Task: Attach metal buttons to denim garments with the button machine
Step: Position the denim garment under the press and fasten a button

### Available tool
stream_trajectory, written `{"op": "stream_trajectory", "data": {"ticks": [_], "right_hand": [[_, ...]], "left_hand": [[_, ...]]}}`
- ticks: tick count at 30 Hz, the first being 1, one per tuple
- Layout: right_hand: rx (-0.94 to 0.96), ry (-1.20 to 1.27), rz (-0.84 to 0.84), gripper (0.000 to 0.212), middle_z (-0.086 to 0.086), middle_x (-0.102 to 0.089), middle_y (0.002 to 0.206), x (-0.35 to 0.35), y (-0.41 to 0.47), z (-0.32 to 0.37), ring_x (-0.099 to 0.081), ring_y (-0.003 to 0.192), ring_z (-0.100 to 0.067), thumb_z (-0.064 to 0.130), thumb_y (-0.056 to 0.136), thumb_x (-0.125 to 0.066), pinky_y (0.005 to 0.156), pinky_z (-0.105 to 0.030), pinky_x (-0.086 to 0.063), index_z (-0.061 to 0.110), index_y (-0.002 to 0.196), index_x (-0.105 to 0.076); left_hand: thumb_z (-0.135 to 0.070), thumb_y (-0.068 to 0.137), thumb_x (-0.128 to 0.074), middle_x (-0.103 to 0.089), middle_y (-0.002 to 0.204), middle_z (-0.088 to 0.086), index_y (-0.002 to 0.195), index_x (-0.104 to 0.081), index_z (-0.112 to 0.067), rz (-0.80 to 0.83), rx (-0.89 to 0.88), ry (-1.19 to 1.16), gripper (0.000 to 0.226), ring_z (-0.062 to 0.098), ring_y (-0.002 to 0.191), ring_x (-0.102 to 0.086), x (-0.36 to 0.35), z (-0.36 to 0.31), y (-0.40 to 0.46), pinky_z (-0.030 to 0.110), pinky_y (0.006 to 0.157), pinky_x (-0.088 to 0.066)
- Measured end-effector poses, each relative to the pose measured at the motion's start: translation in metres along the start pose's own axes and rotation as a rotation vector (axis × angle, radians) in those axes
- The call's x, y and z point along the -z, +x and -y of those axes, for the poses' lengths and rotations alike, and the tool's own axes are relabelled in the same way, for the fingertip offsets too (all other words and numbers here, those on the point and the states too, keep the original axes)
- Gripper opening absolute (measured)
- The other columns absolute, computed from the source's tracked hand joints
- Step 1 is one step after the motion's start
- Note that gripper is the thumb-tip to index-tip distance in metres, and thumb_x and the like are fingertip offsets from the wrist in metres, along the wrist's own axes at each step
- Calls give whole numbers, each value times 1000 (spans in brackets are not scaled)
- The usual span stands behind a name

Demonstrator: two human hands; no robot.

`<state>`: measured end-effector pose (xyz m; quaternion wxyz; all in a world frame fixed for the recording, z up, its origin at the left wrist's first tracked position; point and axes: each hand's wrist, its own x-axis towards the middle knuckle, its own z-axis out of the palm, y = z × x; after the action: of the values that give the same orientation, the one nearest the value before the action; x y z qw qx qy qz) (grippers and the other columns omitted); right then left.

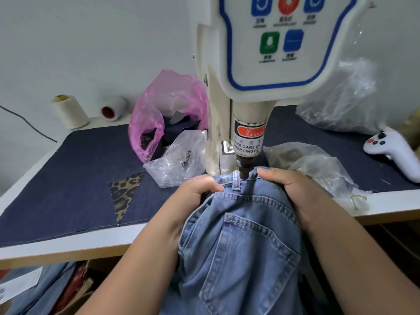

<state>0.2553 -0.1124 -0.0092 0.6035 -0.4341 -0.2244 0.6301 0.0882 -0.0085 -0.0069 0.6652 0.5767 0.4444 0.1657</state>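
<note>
Both hands are gripping the jeans (pixel 238 235) waistband under the machine (pixel 247 137) punch at 12 o'clock: left hand (pixel 200 189) fingers curled at 10, right hand (pixel 288 189) at 2.

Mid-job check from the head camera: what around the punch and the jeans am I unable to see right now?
- Button and lower die: hidden under the jeans waistband below the punch.
- Fingertips of the left hand and right hand: curled into the denim folds.
- Control panel top: cut off by the upper edge; small captions blurred.
- Pink bag contents: only dark scraps show.
- Jeans legs: run off the bottom edge.
</note>
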Motion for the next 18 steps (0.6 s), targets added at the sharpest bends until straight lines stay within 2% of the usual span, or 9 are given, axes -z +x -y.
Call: {"op": "stream_trajectory", "data": {"ticks": [2,5,8,10,12,15,18], "right_hand": [[-13,70,23,28,-25,-70,112,3,6,1,-70,99,-36,12,84,-63,87,-45,-57,2,107,-74],[27,26,134,33,-25,-69,115,9,2,8,-69,101,-36,12,80,-68,86,-44,-57,3,111,-73],[-10,-200,242,66,-30,-63,125,25,-12,12,-66,104,-41,16,62,-88,87,-46,-57,4,123,-65],[-67,-325,246,85,-34,-60,126,35,-23,11,-64,105,-44,17,50,-96,90,-49,-54,2,125,-61],[-106,-422,284,81,-33,-63,122,36,-32,10,-65,104,-44,17,48,-97,87,-48,-55,3,120,-62],[-111,-568,297,54,-22,-72,111,23,-39,9,-71,99,-36,11,54,-92,77,-38,-59,12,104,-71],[-25,-716,136,40,-16,-76,98,15,-38,4,-74,91,-33,16,53,-86,80,-46,-60,15,91,-73]], "left_hand": [[9,88,-46,-45,76,14,93,-57,2,-32,-14,-54,14,24,64,-39,1,2,3,32,61,-31],[4,86,-57,-56,69,13,67,-60,-5,-68,-113,-102,21,22,62,-52,0,3,8,34,65,-41],[-5,85,-61,-64,78,16,71,-68,-9,-32,-114,-148,16,25,74,-60,-1,1,5,40,81,-47],[-7,84,-63,-65,82,18,74,-70,-8,-37,-103,-167,13,27,79,-60,-2,-2,5,42,83,-47],[-8,83,-66,-67,80,16,74,-72,-10,-73,-115,-157,11,27,77,-61,-3,-3,8,40,80,-49],[-9,81,-70,-72,82,15,82,-73,-8,-128,-152,-145,3,25,77,-66,-6,-7,10,39,80,-52],[-8,79,-72,-73,77,10,82,-72,-8,-138,-169,-135,3,21,69,-67,-6,-7,10,30,69,-52]]}}
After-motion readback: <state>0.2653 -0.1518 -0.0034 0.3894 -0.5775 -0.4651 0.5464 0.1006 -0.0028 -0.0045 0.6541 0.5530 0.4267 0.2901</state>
